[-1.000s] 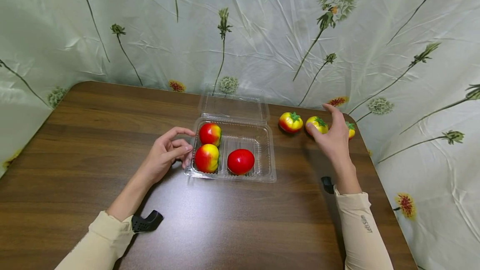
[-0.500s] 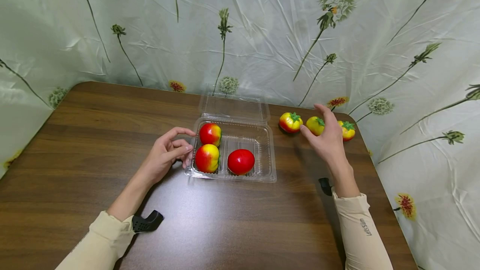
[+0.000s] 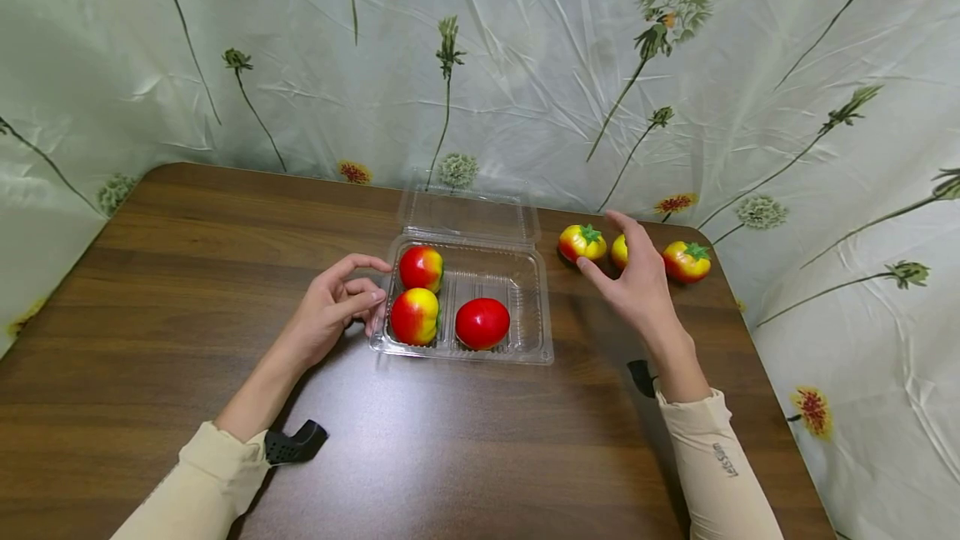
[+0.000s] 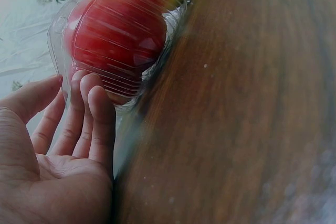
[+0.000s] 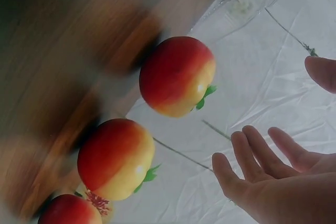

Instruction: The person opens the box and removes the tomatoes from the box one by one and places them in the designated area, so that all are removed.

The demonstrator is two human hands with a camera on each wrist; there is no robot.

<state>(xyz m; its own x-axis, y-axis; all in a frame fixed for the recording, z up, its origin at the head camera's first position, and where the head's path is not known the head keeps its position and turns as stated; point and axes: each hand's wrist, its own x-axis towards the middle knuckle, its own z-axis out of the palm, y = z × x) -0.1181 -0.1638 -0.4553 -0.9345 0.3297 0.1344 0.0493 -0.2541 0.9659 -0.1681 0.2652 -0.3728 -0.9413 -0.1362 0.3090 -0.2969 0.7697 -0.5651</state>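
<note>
A clear plastic clamshell box [image 3: 528, 298] lies with its lid folded back. Inside it are two red-and-yellow persimmon-like fruits [image 3: 414, 317] on the left and a redder one [image 3: 482, 324] at front right. My left hand [image 3: 333, 302] has its fingertips at the box's left wall, its fingers lightly bent. My right hand [image 3: 637, 286], thumb and fingers spread, hovers over a row of similar fruits with green leafy caps. It partly hides the middle fruit [image 3: 619, 250], between the left fruit [image 3: 582, 243] and the right fruit [image 3: 686, 262]. The right wrist view shows nothing in that hand.
The brown wooden table [image 3: 450, 448] holds everything. Behind it hangs a pale curtain [image 3: 525, 90] printed with dandelions. The box's raised lid [image 3: 468, 211] reaches toward the back edge, and the row of fruits sits near the back right corner.
My right hand has moved left along the row, from near the right fruit to over the middle and left ones, uncovering the right fruit. My left hand and the box stay put.
</note>
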